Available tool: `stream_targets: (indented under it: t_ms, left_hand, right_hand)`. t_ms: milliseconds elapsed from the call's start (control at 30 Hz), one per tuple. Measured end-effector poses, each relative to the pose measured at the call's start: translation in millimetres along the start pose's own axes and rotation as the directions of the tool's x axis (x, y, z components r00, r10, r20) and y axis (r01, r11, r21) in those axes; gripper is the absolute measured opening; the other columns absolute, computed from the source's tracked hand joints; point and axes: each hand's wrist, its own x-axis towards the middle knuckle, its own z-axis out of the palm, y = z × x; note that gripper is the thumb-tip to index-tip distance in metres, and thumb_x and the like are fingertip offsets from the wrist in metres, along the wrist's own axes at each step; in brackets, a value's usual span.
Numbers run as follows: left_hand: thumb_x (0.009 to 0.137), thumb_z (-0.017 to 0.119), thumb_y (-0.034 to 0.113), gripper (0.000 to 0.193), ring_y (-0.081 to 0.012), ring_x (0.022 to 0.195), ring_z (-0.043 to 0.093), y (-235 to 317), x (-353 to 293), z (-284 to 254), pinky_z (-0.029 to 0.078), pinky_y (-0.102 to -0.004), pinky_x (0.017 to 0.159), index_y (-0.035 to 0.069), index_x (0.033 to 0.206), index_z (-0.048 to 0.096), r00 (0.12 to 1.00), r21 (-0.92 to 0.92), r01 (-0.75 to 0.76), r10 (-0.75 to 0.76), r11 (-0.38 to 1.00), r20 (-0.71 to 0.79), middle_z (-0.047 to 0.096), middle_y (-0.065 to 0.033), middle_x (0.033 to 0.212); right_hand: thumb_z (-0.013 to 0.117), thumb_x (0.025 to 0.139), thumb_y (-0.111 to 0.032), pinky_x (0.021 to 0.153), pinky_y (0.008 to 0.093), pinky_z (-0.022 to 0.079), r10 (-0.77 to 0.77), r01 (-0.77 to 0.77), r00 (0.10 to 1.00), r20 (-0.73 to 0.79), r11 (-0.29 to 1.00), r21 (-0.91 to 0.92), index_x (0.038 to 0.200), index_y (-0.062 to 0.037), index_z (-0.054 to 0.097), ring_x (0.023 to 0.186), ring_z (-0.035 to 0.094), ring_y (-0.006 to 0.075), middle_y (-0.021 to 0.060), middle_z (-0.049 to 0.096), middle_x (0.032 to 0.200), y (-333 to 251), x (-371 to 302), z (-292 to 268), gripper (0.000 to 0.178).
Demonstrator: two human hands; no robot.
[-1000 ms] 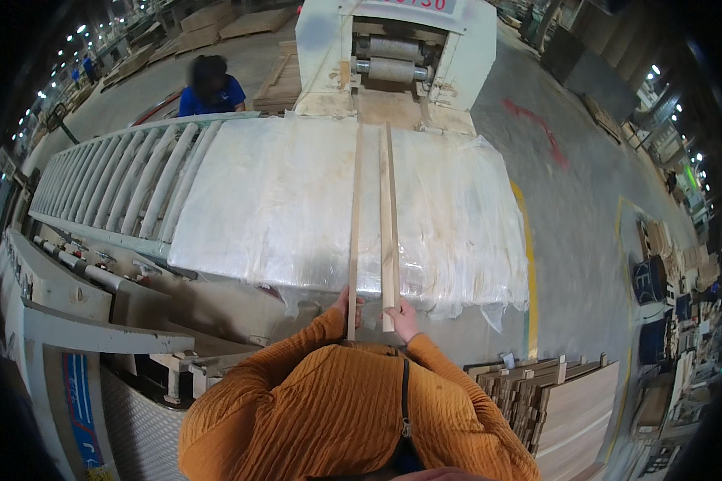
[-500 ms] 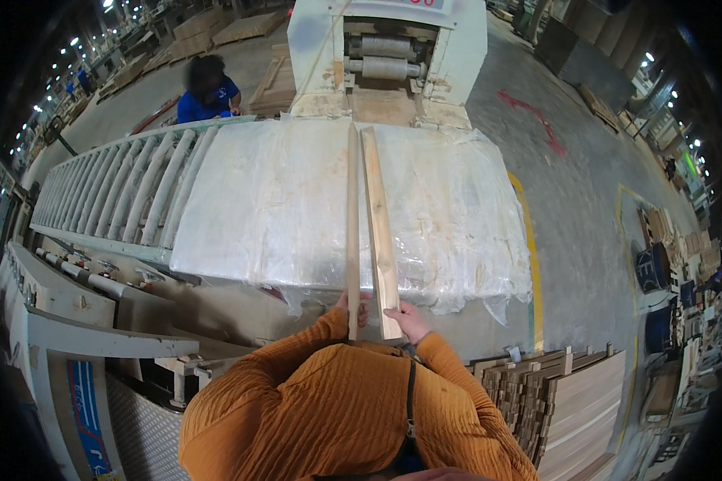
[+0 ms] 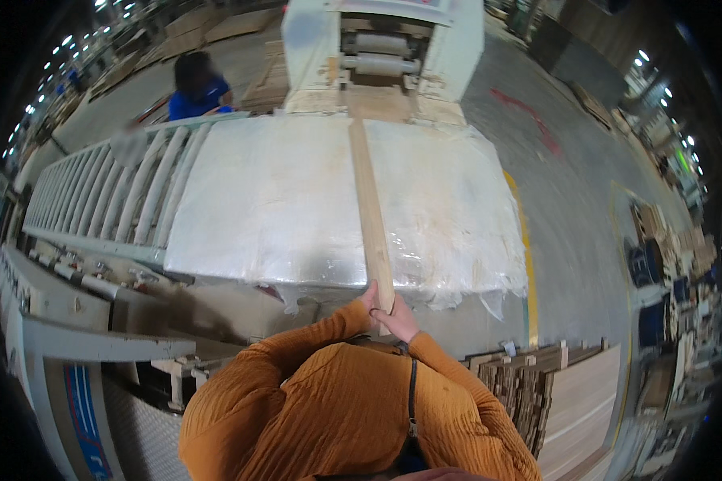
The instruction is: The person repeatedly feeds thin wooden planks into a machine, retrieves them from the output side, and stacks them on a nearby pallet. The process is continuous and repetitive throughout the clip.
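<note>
While both hands grip it — wooden strip lies flat

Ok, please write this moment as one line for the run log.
left hand: grips near end of wooden strip | right hand: grips same end | strip: lies on plastic-covered table, far end at machine

Pale wooden strip, orange ribbed sleeves

Perhaps a red label strip atop the white machine.
</note>
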Motion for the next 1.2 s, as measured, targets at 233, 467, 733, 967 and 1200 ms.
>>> stream_targets:
  t_ms: [233,467,733,967,1200]
  left_hand:
    - [0.098,0.036,0.042,0.049,-0.0244,0.116,0.05,-1.5,2.2,-2.6,0.04,-0.0395,0.1,0.007,0.132,0.04,0.971,0.23,0.027,-0.08,0.973,0.224,0.049,-0.0107,0.13]
    - [0.095,0.043,0.016,0.036,-0.0225,0.113,0.053,23.8,-68.7,-58.3,0.043,-0.0337,0.098,0.006,0.129,0.034,0.949,0.775,-0.313,0.161,0.549,0.269,0.052,-0.0118,0.125]
    - [0.09,0.05,0.041,0.032,-0.0225,0.066,0.052,50.2,-100.6,-109.5,0.049,-0.0309,0.06,0.011,0.099,0.056,0.832,-0.134,-0.373,0.267,0.918,-0.486,0.058,-0.0066,0.086]
    - [0.091,0.042,0.046,0.042,-0.0282,0.066,0.057,88.2,-83.2,-101.6,0.051,-0.0368,0.057,0.008,0.095,0.06,0.524,-0.019,-0.601,0.375,0.799,-0.765,0.062,-0.0091,0.087]
    - [0.092,0.038,0.048,0.048,-0.0319,0.078,0.061,105.2,-77.7,-102.3,0.052,-0.0399,0.065,0.006,0.103,0.058,0.144,0.108,-0.756,0.325,0.646,-0.935,0.063,-0.0121,0.096]
  right_hand:
    - [0.065,0.082,-0.017,0.076,0.0316,0.05,0.218,-0.271,0.962,0.161,0.755,0.597,0.114,0.0044,0.054,0.087,0.064,0.0223,0.0138,0.065,0.098,2.7,-3.5,-35.6,0.04]
    - [0.068,0.079,-0.018,0.071,0.0299,0.049,0.119,-0.031,0.975,-0.189,0.91,0.415,0.107,0.0028,0.057,0.078,0.061,0.0167,0.0113,0.065,0.092,21.4,-36.3,-97.3,0.037]
    - [0.068,0.074,-0.024,0.068,0.037,0.049,0.03,-0.217,0.794,-0.608,0.947,-0.236,0.102,0.0025,0.055,0.075,0.063,0.031,0.0202,0.065,0.082,45.3,-32.2,-206.9,0.04]
    - [0.062,0.076,-0.025,0.081,0.0474,0.045,0.097,-0.489,0.773,-0.627,0.721,-0.491,0.099,0.0014,0.051,0.094,0.054,0.0429,0.0256,0.057,0.101,78.1,-12.7,-229.2,0.036]
    - [0.063,0.075,-0.022,0.085,0.0492,0.044,-0.025,-0.538,0.73,-0.683,0.594,-0.597,0.111,-0.0032,0.044,0.105,0.05,0.042,0.0247,0.051,0.113,63.8,6.1,-219.2,0.046]
